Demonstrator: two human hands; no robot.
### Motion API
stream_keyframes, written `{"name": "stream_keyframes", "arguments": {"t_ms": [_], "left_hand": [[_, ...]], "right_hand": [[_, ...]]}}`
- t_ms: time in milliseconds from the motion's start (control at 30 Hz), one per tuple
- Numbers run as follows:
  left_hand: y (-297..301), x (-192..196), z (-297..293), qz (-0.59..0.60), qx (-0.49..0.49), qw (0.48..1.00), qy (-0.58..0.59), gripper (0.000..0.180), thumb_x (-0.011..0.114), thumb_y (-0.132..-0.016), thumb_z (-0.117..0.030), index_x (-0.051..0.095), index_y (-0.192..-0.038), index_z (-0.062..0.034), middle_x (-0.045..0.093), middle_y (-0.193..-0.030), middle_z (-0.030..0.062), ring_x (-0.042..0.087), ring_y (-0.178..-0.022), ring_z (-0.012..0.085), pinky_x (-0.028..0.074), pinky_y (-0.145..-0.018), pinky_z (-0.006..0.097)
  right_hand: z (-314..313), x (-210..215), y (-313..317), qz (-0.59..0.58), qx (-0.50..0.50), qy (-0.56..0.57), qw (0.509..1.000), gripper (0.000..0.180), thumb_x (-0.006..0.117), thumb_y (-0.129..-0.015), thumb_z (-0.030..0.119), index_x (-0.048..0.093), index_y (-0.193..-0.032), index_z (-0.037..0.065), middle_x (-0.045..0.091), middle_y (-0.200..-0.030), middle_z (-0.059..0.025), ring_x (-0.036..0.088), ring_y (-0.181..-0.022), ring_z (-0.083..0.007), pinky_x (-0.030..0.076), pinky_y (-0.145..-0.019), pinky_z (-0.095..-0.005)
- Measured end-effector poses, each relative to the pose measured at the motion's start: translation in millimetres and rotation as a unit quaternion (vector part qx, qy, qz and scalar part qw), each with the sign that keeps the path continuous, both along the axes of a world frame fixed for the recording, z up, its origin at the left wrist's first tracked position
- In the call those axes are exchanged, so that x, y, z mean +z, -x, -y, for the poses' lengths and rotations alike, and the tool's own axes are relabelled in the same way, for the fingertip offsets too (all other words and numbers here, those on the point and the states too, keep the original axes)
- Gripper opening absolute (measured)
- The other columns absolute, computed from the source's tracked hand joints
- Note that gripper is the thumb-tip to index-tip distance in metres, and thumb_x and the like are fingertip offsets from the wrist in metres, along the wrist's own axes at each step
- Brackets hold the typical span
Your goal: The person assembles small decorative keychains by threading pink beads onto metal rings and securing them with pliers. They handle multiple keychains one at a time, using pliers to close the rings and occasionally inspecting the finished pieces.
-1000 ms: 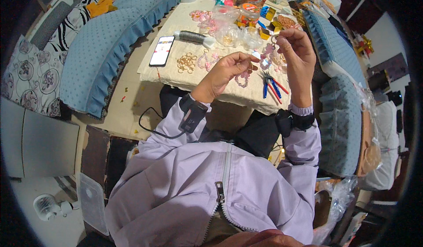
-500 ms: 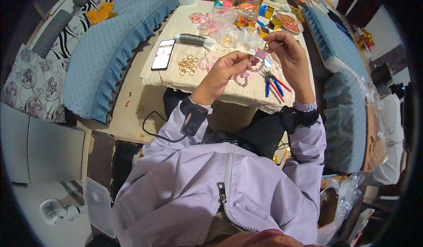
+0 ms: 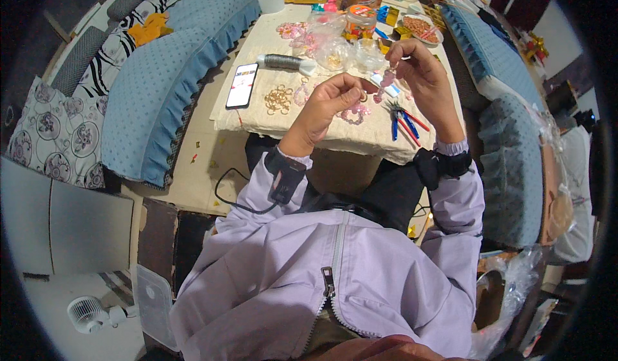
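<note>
From my right hand point(image 3: 421, 71), raised over the table, hangs a short strand of pink beads point(image 3: 385, 85), pinched between thumb and fingers. To its left, my left hand point(image 3: 333, 103) is closed in a pinch, with a small gold-coloured ring point(image 3: 363, 95) showing at its fingertips. Below the hands a pink beaded bracelet point(image 3: 354, 114) lies on the cloth. Several gold-coloured rings point(image 3: 279, 99) sit in a pile left of my left hand. Blue-and-red pliers point(image 3: 405, 124) rest under my right hand.
A lit phone point(image 3: 242, 85) lies left of the ring pile, near a spool of dark cord point(image 3: 283, 62). Clear plastic bags point(image 3: 335, 52) and an orange-lidded jar point(image 3: 360, 23) stand farther back. A plate of nuts point(image 3: 421, 28) is at the far right. Blue-covered sofas flank the table.
The bead strand, earlier stretched between both hands, now hangs from my right hand, and a gap shows between it and my left fingertips. The whole view has shifted slightly.
</note>
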State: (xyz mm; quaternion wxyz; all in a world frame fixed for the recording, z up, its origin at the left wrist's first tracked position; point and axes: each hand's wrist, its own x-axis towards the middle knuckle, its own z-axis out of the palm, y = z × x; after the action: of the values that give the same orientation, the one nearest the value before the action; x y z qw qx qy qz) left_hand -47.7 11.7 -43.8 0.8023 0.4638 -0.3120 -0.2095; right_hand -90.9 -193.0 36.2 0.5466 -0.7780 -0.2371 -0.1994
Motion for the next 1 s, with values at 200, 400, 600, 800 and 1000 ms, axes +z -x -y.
{"name": "stream_keyframes", "arguments": {"t_ms": [200, 400, 600, 800, 1000], "left_hand": [[2, 1, 1, 0.022, 0.006, 1.000, 0.010, 0.014, 0.060, -0.097, -0.019, 0.061, -0.101, -0.0056, 0.066, -0.108, 0.0078, 0.057, -0.097, 0.0120, 0.043, -0.089, 0.026], [-4, 3, 3, -0.018, 0.048, 0.998, 0.044, 0.017, 0.057, -0.098, -0.019, 0.058, -0.105, -0.0039, 0.064, -0.092, 0.0062, 0.060, -0.086, 0.0133, 0.048, -0.080, 0.026], [-8, 5, 5, -0.013, 0.058, 0.998, 0.006, 0.013, 0.053, -0.098, -0.014, 0.057, -0.104, -0.0043, 0.053, -0.075, -0.0005, 0.051, -0.065, 0.0070, 0.042, -0.059, 0.019], [-4, 10, 10, 0.046, 0.106, 0.989, -0.096, 0.019, 0.058, -0.097, -0.019, 0.058, -0.110, -0.0044, 0.055, -0.074, -0.0012, 0.048, -0.063, 0.0037, 0.039, -0.057, 0.019], [6, 19, 17, 0.124, 0.139, 0.972, -0.143, 0.027, 0.067, -0.091, -0.017, 0.060, -0.112, -0.0026, 0.065, -0.079, 0.0016, 0.056, -0.069, 0.0059, 0.045, -0.059, 0.023]], "right_hand": [[0, -1, -1, 0.014, 0.008, 0.006, 1.000, 0.011, 0.052, -0.094, -0.005, 0.055, -0.103, 0.001, 0.058, -0.099, -0.0025, 0.058, -0.089, -0.0092, 0.049, -0.079, -0.0237], [-1, -3, 1, -0.015, 0.001, -0.011, 1.000, 0.009, 0.057, -0.094, -0.001, 0.057, -0.102, 0.002, 0.059, -0.097, -0.0010, 0.058, -0.088, -0.0084, 0.049, -0.078, -0.0231], [-6, -8, 0, -0.045, -0.023, -0.004, 0.999, 0.014, 0.063, -0.094, 0.010, 0.058, -0.103, 0.001, 0.059, -0.095, -0.0006, 0.056, -0.082, -0.0061, 0.046, -0.072, -0.0211], [-9, -15, -1, -0.079, -0.028, -0.027, 0.996, 0.016, 0.064, -0.094, 0.012, 0.059, -0.103, 0.000, 0.062, -0.092, -0.0016, 0.059, -0.080, -0.0071, 0.048, -0.069, -0.0215], [-9, -19, -4, -0.088, -0.015, -0.056, 0.994, 0.015, 0.065, -0.093, 0.012, 0.060, -0.102, 0.001, 0.063, -0.090, -0.0018, 0.060, -0.079, -0.0075, 0.050, -0.069, -0.0225]]}}
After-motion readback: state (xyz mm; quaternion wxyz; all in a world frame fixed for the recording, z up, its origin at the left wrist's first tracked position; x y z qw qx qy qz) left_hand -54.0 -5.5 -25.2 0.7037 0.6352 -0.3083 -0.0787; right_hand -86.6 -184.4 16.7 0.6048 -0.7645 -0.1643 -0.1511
